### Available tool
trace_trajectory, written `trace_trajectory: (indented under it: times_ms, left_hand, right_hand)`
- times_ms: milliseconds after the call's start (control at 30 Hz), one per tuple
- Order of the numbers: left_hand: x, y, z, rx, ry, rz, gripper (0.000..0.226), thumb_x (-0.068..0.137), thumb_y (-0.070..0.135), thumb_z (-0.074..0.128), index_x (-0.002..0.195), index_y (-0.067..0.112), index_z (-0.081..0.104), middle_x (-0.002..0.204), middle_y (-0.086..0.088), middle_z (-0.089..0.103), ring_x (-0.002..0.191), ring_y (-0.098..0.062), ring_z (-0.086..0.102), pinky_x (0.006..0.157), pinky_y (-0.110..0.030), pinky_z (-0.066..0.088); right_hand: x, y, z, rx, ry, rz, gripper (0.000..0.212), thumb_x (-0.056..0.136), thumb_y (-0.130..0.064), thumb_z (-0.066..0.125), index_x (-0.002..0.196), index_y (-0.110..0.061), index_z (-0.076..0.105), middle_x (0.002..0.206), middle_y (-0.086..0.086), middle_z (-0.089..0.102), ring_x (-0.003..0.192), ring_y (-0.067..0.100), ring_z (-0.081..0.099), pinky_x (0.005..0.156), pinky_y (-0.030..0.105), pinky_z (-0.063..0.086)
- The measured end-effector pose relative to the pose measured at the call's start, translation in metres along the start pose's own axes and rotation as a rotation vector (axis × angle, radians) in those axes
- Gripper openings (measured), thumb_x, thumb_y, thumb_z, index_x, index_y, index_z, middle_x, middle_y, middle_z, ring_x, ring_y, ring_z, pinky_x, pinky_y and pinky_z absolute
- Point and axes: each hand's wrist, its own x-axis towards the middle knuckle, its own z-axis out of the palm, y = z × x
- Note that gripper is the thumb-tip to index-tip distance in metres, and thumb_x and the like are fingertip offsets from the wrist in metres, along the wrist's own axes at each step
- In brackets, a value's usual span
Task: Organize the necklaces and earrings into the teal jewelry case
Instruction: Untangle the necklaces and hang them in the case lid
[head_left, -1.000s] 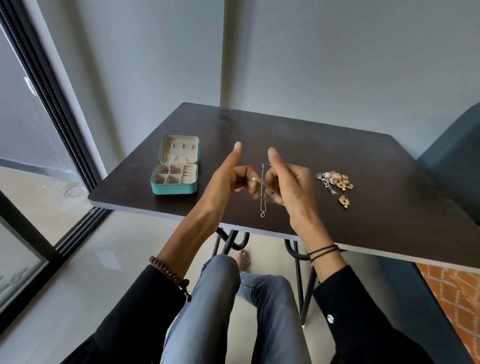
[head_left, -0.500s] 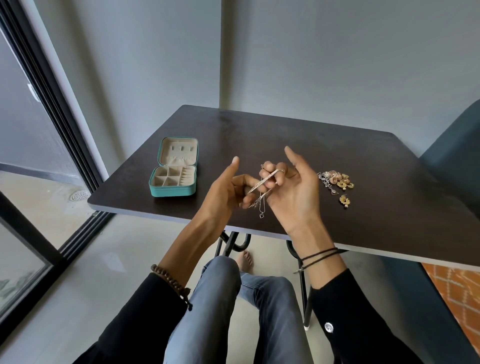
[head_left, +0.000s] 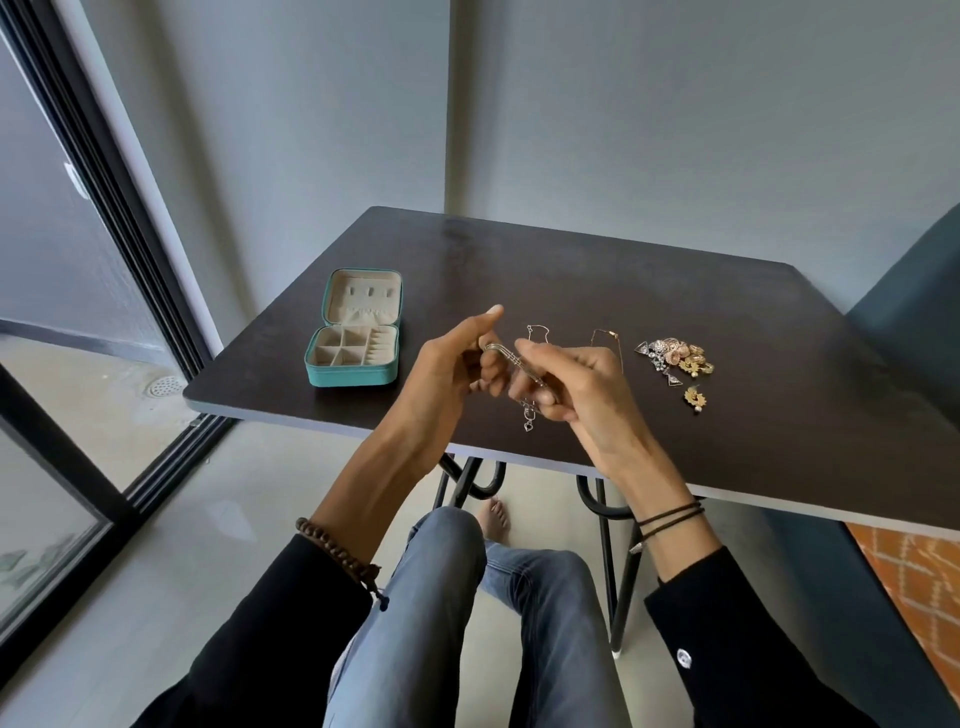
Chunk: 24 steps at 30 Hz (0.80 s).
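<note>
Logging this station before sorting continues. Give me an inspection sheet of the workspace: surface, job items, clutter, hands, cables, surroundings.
Surface: dark table, with the items lying apart on it.
Job's things: teal jewelry case open at the left, no jewelry seen inside; silver necklace held above the near edge, pendant dangling; thin gold chain behind the right hand; earring pile at the right, with a single gold earring apart from it.
Clutter: nothing seen.
Grippers: left hand and right hand both pinch the silver necklace.
Cables: nothing seen.
Surroundings: grey wall, glass door at the left, dark chair at the right.
</note>
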Motion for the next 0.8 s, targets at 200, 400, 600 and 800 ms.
trace_trajectory:
  times_ms: [200,400,600,800]
  left_hand:
    - [-0.001,-0.002,-0.011,0.008,0.028,-0.026,0.049,0.101,0.038,0.050,0.056,0.018,0.045,0.059,-0.001,0.048,0.059,-0.016,0.047,0.083,-0.041,0.036]
    - [-0.002,-0.007,-0.023,-0.051,0.101,-0.065,0.047,0.101,0.035,0.052,0.057,0.018,0.046,0.057,0.003,0.048,0.059,-0.014,0.050,0.079,-0.035,0.041]
    - [0.006,0.000,-0.048,0.071,0.146,-0.083,0.043,0.099,0.036,0.062,0.058,0.022,0.058,0.062,0.003,0.057,0.062,-0.012,0.057,0.073,-0.029,0.049]
    - [0.016,0.024,-0.081,0.238,0.173,0.008,0.029,0.100,0.035,0.059,0.083,0.014,0.070,0.080,-0.003,0.069,0.071,-0.014,0.066,0.074,-0.027,0.053]
  right_hand:
    - [0.000,0.009,-0.003,0.098,-0.117,0.000,0.022,0.088,-0.024,0.065,0.070,-0.015,0.075,0.078,0.012,0.064,0.061,0.010,0.047,0.049,0.018,0.030]
    - [0.004,0.015,0.001,0.034,-0.166,-0.052,0.016,0.093,-0.020,0.071,0.091,-0.006,0.078,0.080,0.010,0.060,0.068,0.019,0.038,0.056,0.021,0.031]
    - [0.023,0.010,0.025,0.118,-0.145,-0.058,0.015,0.099,-0.015,0.063,0.091,-0.008,0.075,0.082,0.004,0.063,0.081,0.019,0.054,0.080,0.029,0.047]
    - [0.054,-0.005,0.051,0.100,-0.146,-0.068,0.015,0.101,-0.018,0.062,0.092,-0.012,0.073,0.083,0.000,0.067,0.088,0.015,0.064,0.084,0.026,0.051]
